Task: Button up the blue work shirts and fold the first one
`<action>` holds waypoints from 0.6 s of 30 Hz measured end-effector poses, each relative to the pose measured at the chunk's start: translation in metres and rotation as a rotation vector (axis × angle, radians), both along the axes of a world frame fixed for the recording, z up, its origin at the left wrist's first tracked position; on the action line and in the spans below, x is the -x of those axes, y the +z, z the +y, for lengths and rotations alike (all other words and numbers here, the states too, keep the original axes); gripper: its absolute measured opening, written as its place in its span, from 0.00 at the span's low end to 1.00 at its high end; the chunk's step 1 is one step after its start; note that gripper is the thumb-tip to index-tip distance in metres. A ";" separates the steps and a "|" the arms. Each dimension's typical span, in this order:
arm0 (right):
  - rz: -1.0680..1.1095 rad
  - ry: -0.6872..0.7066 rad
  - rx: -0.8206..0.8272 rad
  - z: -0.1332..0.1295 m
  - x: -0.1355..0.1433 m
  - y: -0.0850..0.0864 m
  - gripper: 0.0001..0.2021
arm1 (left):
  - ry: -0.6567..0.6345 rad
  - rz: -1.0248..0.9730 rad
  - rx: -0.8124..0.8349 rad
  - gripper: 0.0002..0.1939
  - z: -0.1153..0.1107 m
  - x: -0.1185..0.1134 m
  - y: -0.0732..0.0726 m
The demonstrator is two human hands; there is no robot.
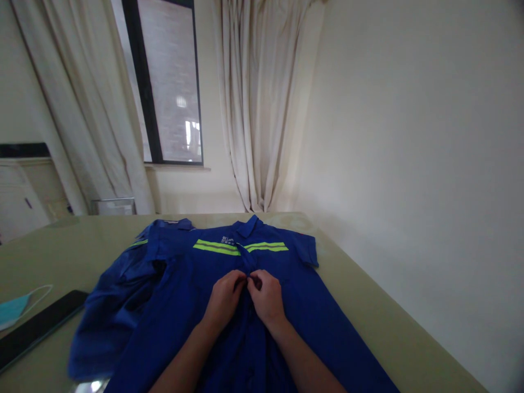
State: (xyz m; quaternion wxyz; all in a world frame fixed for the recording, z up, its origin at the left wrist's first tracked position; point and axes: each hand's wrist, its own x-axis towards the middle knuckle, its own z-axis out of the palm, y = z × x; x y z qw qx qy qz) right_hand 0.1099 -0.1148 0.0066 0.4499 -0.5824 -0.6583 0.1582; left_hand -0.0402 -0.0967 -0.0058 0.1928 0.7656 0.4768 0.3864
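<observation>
A blue short-sleeved work garment (303,305) with yellow-green reflective stripes lies spread face up on the table, its collar at the far end. At the front opening, just below the chest stripe, my left hand (227,295) pinches one edge of the placket. Close beside it, my right hand (267,295) pinches the fabric too, the fingertips of both hands nearly touching. Whatever small fastener may be between the fingers is hidden. Below my hands the front opening runs down toward me between my forearms.
Left of the garment lies another crumpled blue garment (118,295). A long black object (41,327) and a light-blue face mask (12,311) rest on the green table (393,333). A white wall (429,164) borders the table's right side; curtains and a window stand behind.
</observation>
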 end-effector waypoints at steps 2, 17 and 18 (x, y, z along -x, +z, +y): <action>0.017 0.012 0.006 0.000 -0.001 0.000 0.08 | 0.014 0.039 0.003 0.10 -0.002 0.000 0.002; 0.072 0.026 0.031 -0.001 0.005 -0.002 0.07 | 0.019 0.089 -0.023 0.12 -0.007 -0.002 0.004; 0.082 0.059 0.027 0.000 0.004 -0.002 0.07 | 0.010 0.085 -0.027 0.15 -0.006 -0.002 0.003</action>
